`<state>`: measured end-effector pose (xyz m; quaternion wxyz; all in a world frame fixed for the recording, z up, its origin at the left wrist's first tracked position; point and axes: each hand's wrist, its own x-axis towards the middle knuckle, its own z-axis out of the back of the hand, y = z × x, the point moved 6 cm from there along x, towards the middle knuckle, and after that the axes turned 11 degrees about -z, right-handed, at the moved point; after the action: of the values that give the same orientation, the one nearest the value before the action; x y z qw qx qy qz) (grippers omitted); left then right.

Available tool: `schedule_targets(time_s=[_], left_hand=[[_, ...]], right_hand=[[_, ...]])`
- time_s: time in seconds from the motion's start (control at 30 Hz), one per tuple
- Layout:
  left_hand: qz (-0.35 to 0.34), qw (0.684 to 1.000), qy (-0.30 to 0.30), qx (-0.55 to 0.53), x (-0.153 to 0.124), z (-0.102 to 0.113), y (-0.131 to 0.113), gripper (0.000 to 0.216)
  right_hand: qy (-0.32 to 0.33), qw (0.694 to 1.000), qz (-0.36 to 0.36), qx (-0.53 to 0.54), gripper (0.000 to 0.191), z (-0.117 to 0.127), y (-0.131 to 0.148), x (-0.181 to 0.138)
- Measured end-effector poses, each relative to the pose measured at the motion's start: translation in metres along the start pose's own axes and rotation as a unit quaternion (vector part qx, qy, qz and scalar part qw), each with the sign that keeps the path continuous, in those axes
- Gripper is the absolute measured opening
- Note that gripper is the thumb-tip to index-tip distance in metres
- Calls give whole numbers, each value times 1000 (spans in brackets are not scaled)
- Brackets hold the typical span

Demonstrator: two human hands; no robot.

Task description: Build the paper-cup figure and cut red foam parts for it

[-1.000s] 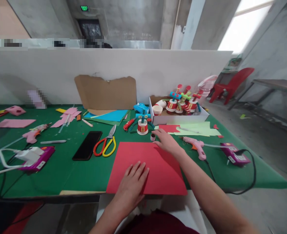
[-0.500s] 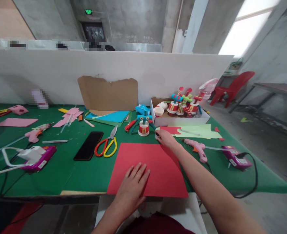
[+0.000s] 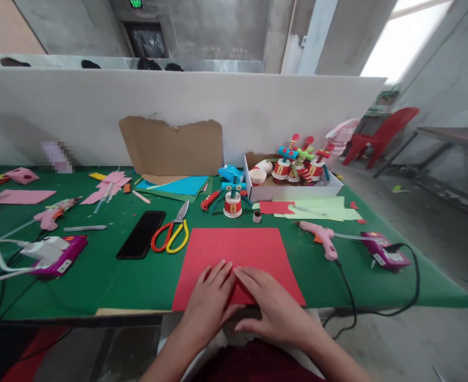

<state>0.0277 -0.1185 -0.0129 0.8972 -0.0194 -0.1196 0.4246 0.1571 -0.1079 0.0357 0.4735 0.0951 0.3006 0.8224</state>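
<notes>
A sheet of red paper (image 3: 234, 246) lies flat at the front of the green table. My left hand (image 3: 208, 297) rests on its lower middle, fingers stretched out. Beside it, my right hand (image 3: 274, 305) is over the paper's near edge, fingers extended and thumb apart; the fingertips of both hands nearly meet. Behind the paper stands a paper-cup figure (image 3: 233, 204) with a blue head and spring-like arms. A small roll (image 3: 257, 216) stands to the figure's right. Scissors (image 3: 174, 231) with red and yellow handles lie left of the paper.
A black phone (image 3: 141, 234) lies beyond the scissors. Glue guns lie on both sides, the right one (image 3: 320, 237) near a purple power strip (image 3: 385, 252). A box (image 3: 297, 192) of cup figures stands behind green paper strips (image 3: 325, 208). Cardboard (image 3: 174, 146) leans at the back.
My right hand has left the small roll behind the red paper and come back toward me, onto the paper beside my left hand. The roll now stands uncovered.
</notes>
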Motion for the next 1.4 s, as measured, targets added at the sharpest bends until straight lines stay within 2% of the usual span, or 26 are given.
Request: schedule_targets(time_s=[0.07, 0.2, 0.23, 0.3, 0.37, 0.43, 0.53, 0.63, 0.73, 0.83, 0.97, 1.03, 1.1, 1.2, 1.3, 1.4], left_hand=[[8, 1000, -5, -3, 4, 3, -1, 54], [-75, 997, 25, -24, 2, 14, 4, 69], [-75, 997, 21, -19, 0, 19, 13, 64], [-2, 999, -26, 27, -6, 35, 46, 43], [88, 991, -59, 87, -13, 47, 84, 39], [138, 982, -52, 117, -19, 49, 117, 44], [115, 988, -7, 104, -20, 41, 147, 52], [131, 984, -17, 122, -18, 43, 160, 52], [166, 976, -60, 129, -19, 52, 152, 43], [115, 988, -79, 72, -19, 54, 111, 45], [-18, 1000, 12, -12, -19, 32, 32, 65], [-41, 999, 30, -11, -21, 20, 7, 80], [-35, 999, 25, 15, -23, 11, -1, 84], [-42, 998, 15, 40, -26, 6, 2, 79], [-48, 997, 7, 56, -25, 5, 11, 72], [-21, 997, -8, 75, -22, 7, 20, 68]], right_hand=[[9, 1000, -10, -27, 86, -10, -2, -1], [11, 998, -25, -58, 75, -16, -14, 2], [11, 998, -21, -61, 74, -16, -16, 2], [4, 998, -8, -65, 72, -17, -18, 1], [-7, 998, 5, -70, 71, -19, -19, 0], [-14, 997, 12, -71, 71, -21, -20, 0], [-12, 997, 19, -69, 70, -22, -21, 0], [0, 997, 7, -79, 71, -23, -21, 1], [7, 996, -5, -90, 70, -23, -22, 1], [-3, 996, 10, -90, 69, -23, -21, 1], [-14, 995, 18, -94, 68, -26, -21, 2], [-22, 995, 14, -93, 68, -26, -20, 2], [-21, 996, 18, -87, 69, -24, -17, 0], [-32, 997, 33, -68, 62, -10, -18, -2], [-134, 988, 27, -76, 40, 33, -36, 3], [-228, 963, -20, -143, 33, 90, -66, 25]])
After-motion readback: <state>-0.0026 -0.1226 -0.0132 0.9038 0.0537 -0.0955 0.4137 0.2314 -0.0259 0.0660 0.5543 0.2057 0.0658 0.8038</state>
